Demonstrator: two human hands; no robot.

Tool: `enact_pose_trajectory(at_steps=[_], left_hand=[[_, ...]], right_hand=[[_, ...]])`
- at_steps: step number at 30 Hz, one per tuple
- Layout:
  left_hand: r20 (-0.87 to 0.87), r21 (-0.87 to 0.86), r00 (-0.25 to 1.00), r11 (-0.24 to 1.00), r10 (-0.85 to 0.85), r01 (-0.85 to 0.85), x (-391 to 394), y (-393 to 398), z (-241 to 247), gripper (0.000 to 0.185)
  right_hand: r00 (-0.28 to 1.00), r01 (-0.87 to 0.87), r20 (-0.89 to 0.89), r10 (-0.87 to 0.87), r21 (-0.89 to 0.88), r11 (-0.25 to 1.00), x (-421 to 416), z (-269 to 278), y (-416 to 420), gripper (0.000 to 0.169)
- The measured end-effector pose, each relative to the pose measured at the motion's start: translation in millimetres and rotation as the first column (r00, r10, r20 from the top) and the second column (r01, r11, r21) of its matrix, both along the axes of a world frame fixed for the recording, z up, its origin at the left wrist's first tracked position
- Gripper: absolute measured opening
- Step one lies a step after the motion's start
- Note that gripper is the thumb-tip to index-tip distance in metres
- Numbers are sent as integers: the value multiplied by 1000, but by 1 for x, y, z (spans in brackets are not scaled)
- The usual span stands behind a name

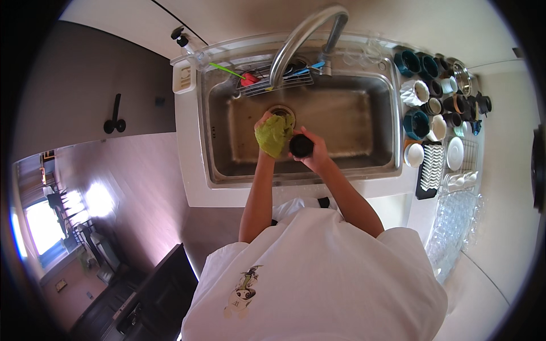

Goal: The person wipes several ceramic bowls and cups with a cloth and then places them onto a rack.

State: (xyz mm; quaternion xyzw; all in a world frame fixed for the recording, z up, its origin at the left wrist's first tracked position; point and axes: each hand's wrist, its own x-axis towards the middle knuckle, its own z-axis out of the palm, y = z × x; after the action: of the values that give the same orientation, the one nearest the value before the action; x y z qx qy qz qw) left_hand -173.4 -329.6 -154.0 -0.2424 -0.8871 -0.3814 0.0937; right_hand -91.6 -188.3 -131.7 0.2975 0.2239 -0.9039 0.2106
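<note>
Over the stainless steel sink (341, 123), my right hand (316, 149) grips a small black cup (301, 145), its round dark face turned up towards me. Just to its left, my left hand (261, 121) holds a crumpled yellow-green cloth (274, 134), which hides most of the fingers. The cloth and the cup are close together; whether they touch is hard to tell. Behind the cloth lies the round sink drain (282, 111), partly covered. A curved metal faucet (298, 34) arches above the sink's far side.
A wire rack (277, 87) with red, green and blue utensils hangs at the sink's back. A pump bottle (187, 44) and a white soap dish (184, 76) stand at the left corner. Several cups and pots (417, 123), a white plate (455, 153) and bubble wrap (453, 230) fill the right counter.
</note>
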Motion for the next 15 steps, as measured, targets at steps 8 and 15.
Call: enact_pose_trajectory(at_steps=[8,15], left_hand=[[614,783,669,429,-419,-450,17,27,7,16],[368,230,925,973,-100,14,17,14,-47,15]], right_hand=[[979,-180,-52,195,203,962,-11,39,2,44],[947,-255,15,321,644,721,-3,50,3,40]])
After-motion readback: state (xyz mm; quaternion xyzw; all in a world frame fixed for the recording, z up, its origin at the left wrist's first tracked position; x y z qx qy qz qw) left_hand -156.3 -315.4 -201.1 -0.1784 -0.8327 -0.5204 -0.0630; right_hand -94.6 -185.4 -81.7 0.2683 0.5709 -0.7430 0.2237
